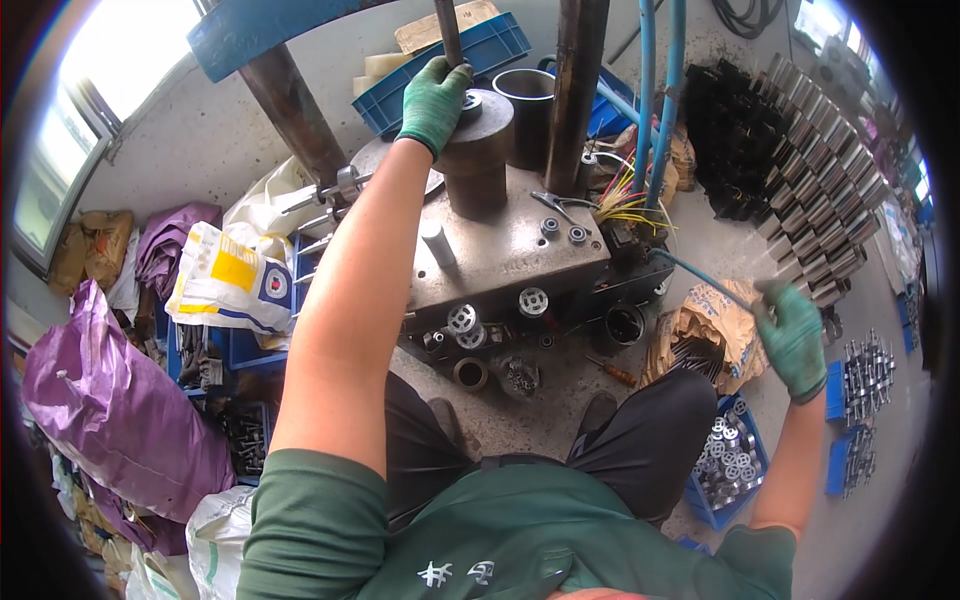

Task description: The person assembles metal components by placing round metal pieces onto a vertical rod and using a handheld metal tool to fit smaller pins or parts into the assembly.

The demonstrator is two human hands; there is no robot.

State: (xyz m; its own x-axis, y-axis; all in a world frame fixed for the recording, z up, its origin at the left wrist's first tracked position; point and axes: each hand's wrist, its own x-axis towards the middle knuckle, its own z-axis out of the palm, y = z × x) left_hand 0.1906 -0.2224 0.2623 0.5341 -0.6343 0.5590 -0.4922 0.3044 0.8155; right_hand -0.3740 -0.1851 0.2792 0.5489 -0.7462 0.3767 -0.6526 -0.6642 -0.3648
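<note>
The left hand's point(430, 108) gloved fingers are curled around the lower end of an upright metal rod point(447, 25). Just below them a small ring point(471, 106) sits on top of a round steel block point(478, 150); whether fingertips touch it, I cannot tell. The right hand point(795, 345), also gloved and blurred, is at the outer end of a blue lever point(705, 280); I cannot tell whether its fingers are closed on it.

The block stands on a thick metal table point(510, 240), back from its front edge. A wide pipe point(525, 115) and a dark post point(575, 100) stand close on its right, leaving a narrow gap there. Toward the front, the tabletop shows bare metal between a short peg point(437, 243) at left and two bearings point(550, 227) with pliers point(553, 203) near the right edge.

Beneath the lever, grey floor point(725, 245) shows between coloured wires point(637, 205) and stacked metal sleeves point(820, 180). A paper sack point(710, 325) lies left of the right hand, and a blue crate point(712, 513) of small wheels stands below it, beside the person's knee.
</note>
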